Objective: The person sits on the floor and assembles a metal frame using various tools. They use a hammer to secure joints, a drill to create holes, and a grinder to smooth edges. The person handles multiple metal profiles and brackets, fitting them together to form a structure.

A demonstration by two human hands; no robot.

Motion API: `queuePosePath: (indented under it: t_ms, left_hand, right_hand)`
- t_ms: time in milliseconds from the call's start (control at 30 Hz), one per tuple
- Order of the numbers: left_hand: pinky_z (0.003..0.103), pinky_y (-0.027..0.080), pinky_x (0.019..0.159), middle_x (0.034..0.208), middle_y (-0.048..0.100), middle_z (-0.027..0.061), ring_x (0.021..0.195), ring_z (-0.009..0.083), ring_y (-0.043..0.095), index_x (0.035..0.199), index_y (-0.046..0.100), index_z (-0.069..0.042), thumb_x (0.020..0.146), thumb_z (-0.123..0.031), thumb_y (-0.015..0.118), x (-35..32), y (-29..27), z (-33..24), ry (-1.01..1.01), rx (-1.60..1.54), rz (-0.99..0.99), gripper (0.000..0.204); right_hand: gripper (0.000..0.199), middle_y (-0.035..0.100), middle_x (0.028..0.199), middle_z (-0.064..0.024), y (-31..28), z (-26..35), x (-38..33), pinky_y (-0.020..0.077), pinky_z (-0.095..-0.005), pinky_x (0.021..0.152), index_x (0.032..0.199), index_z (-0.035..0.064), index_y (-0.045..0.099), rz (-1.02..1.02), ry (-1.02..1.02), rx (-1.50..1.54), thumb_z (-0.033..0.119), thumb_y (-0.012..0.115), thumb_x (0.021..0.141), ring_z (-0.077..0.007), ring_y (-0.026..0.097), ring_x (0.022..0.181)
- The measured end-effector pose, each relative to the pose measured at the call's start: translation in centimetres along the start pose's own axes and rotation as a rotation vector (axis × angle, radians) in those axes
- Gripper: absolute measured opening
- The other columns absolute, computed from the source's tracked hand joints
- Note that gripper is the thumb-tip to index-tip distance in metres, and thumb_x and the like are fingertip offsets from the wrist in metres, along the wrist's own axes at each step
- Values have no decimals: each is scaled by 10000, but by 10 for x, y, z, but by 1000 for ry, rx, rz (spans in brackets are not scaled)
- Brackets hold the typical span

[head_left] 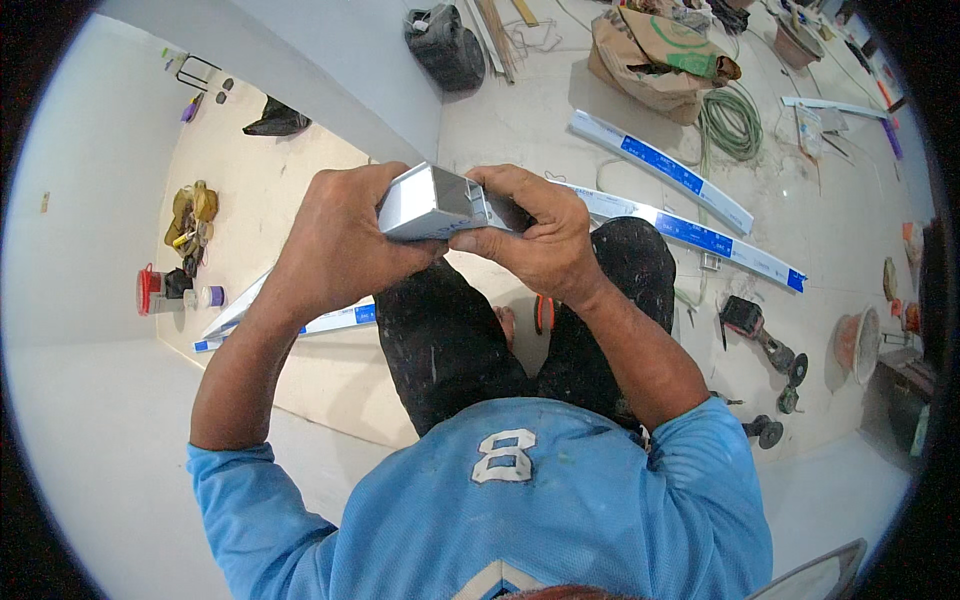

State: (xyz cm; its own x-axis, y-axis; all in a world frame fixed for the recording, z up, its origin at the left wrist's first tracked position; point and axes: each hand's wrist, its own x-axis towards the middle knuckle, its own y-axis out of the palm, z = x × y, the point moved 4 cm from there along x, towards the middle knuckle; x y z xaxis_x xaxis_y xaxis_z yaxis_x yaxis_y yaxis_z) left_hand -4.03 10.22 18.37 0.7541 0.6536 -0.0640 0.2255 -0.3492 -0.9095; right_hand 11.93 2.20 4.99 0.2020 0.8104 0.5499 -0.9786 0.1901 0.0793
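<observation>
My left hand point(340, 235) is closed round a short white rectangular channel piece point(425, 205), like cable trunking, held up in front of my knees. From the other side my right hand point(540, 230) grips the same piece, thumb below and fingers above. A small greyish fitting point(479, 206) shows at its right end, partly hidden by the fingers. Below my hands, between my legs, lies a tool with orange-and-black handles point(544, 313), probably pliers. Long white strips with blue bands point(660, 225) lie on the floor to the right, and another strip point(340, 318) lies behind my left forearm.
A cordless angle grinder point(765, 340) and a bucket point(857, 345) stand at right. Farther off are a brown paper sack point(650, 65), a coiled green hose point(730, 125) and a black bag point(443, 50). A wall edge point(350, 75) rises ahead; a red container point(149, 289) sits left.
</observation>
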Motion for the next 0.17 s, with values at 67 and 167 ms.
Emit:
queuePosePath:
  t_ms: [67,167]
  left_hand:
    - [414,628,757,879,803,196,797,292,801,1062,794,7,748,-175,949,-1,-1,-1,0,1,-1,395]
    - [415,628,758,880,805,191,792,293,800,1066,797,1,752,-172,943,-2,-2,0,5,-17,7,387]
  right_hand:
    - [604,784,1206,-170,1,-1,0,623,-357,968,1344,-45,703,8,-3,8,158,964,838,-202,756,1107]
    - [596,772,1252,-173,1,-2,0,623,-367,993,1348,-42,703,23,6,64,137,959,841,-218,747,1147]
